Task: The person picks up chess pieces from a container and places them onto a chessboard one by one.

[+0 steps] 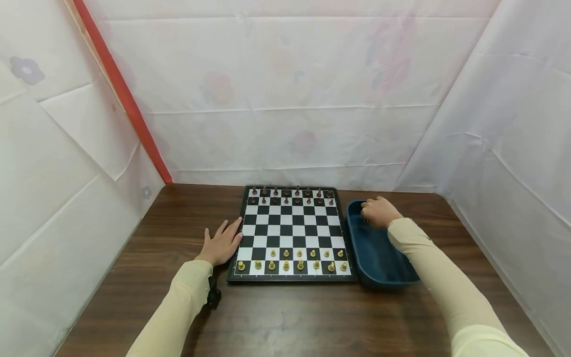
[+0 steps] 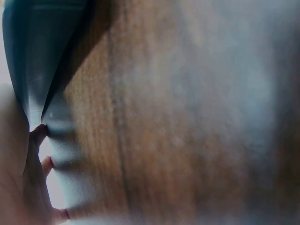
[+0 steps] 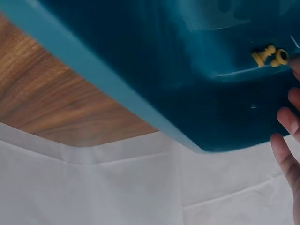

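Note:
My left hand [image 1: 220, 244] rests with spread fingers against the left edge of the chessboard [image 1: 230, 275]. Gold chess pieces [image 1: 286, 265] stand in two rows along its near side. The second row has bare squares at its left end. My right hand [image 1: 379, 212] reaches into the far end of a blue basin [image 1: 379, 258] to the right of the board. Inside the basin, two gold pawns [image 3: 280, 56] lie side by side in the right wrist view. A fingertip is at one of them; the other fingers are loosely bent and hold nothing visible. The thumb is hidden.
Dark chess pieces [image 1: 297, 191] stand in two rows on the board's far side. A brown wooden table [image 1: 276, 322] lies underneath. White sheets [image 1: 285, 89] hang behind and at both sides, with a red strip [image 1: 125, 94] at the back left.

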Available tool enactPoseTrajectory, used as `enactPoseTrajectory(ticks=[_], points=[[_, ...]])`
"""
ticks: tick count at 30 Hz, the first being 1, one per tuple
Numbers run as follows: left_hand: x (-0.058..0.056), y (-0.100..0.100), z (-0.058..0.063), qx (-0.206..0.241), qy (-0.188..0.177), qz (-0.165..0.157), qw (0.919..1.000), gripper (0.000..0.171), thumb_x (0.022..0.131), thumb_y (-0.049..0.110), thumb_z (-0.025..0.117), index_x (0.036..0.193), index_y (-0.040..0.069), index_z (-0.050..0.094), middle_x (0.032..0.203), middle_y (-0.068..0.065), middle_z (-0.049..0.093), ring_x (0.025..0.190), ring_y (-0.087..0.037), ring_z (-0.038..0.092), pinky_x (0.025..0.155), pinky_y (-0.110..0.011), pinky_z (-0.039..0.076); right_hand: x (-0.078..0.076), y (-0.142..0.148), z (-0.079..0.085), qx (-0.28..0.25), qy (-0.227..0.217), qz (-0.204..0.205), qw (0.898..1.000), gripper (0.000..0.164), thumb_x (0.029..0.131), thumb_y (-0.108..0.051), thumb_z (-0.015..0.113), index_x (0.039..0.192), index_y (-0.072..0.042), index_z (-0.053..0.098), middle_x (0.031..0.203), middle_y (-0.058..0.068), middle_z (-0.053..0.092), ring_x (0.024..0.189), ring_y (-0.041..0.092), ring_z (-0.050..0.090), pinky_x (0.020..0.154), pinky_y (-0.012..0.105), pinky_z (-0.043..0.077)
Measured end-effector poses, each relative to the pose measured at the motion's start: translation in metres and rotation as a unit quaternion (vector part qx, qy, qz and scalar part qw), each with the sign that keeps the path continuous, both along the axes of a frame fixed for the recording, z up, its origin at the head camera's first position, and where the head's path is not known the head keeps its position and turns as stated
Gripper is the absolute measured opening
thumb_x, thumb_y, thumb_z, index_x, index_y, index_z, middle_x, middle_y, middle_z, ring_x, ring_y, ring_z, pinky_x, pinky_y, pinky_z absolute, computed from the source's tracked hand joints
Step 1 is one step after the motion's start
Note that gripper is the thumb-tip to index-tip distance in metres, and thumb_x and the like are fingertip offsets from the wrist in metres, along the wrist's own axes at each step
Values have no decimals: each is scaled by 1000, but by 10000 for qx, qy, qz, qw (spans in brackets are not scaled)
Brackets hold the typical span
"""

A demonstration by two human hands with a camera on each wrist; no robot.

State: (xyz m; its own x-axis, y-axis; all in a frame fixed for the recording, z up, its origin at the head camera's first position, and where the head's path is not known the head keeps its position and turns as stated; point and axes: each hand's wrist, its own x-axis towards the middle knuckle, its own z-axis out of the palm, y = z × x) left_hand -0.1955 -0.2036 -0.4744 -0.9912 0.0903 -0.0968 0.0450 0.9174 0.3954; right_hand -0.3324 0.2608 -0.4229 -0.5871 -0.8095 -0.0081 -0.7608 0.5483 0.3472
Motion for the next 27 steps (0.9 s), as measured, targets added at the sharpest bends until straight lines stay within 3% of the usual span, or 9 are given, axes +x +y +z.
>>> enactPoseTrajectory(ticks=[9, 17, 27], points=[[3, 2, 4, -43, 5, -4, 10000, 57, 104, 40, 30, 154, 16, 19, 154, -10, 28, 142, -36, 16, 103, -70, -6, -4, 11, -11, -26, -152, -414, 9990, 24, 75, -16, 80, 61, -20, 61, 68, 0, 54, 62, 19, 51, 54, 34, 38], [2, 2, 3, -56, -4, 17, 10000, 58, 103, 41, 29, 154, 15, 19, 154, -12, 28, 142, -37, 16, 103, -70, -5, 0, 6, -13, -8, -174, -279, 9995, 18, 77, -11, 78, 66, -14, 64, 71, 4, 58, 64, 21, 55, 57, 39, 44], [2, 1, 3, -91, -8, 32, 10000, 57, 104, 40, 30, 154, 16, 19, 155, -9, 27, 142, -36, 16, 103, -70, -5, -1, 3, -16, 101, -66, -146, 9998, 24, 77, -9, 78, 63, -15, 59, 69, 3, 57, 61, 20, 53, 55, 37, 42]])
